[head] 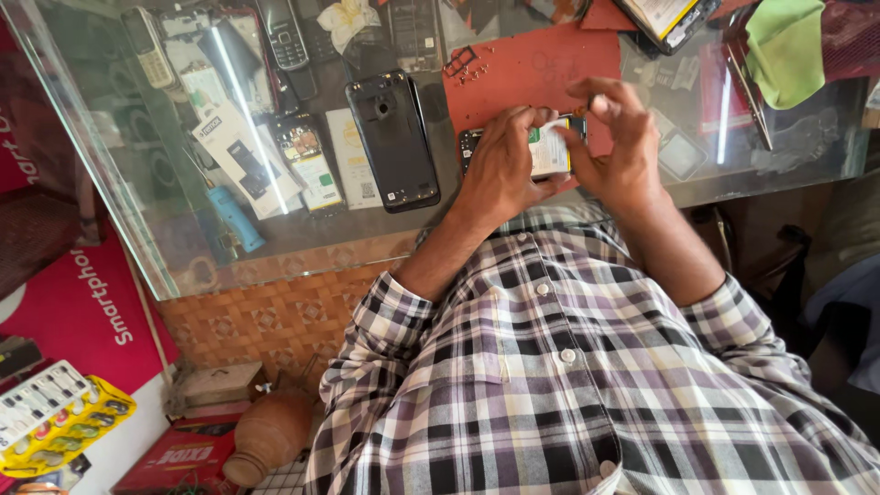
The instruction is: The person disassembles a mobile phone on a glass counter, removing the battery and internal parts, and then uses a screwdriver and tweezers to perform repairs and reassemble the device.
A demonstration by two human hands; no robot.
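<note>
Phone repair at a glass counter [137, 202] with a red mat [536, 69].
Left hand [500, 165] clasps the opened phone [550, 151], white-and-green battery showing, over the mat's near edge; right hand [623, 151] pinches its right end; black back cover [394, 137] lies beside.

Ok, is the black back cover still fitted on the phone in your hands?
No. The black back cover lies apart on the glass counter, left of the opened phone held by both hands.
</note>
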